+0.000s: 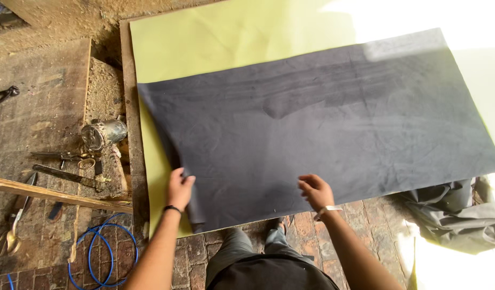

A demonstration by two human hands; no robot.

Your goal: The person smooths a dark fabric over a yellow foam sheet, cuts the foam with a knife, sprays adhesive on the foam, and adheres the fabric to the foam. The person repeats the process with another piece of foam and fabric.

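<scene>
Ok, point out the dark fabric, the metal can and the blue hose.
dark fabric (333, 123), head view, middle of the sheet
metal can (103, 133), head view, its side, lying on the floor
blue hose (100, 249), head view, the coil's rim

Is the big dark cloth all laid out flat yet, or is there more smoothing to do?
Mostly laid out: the dark cloth lies spread over the yellow-green sheet. Right now the left hand grips its near corner and the right hand presses its near edge. Left to smooth: faint creases in the middle and the lifted corner. A grey bundle lies unused beside it.
</scene>
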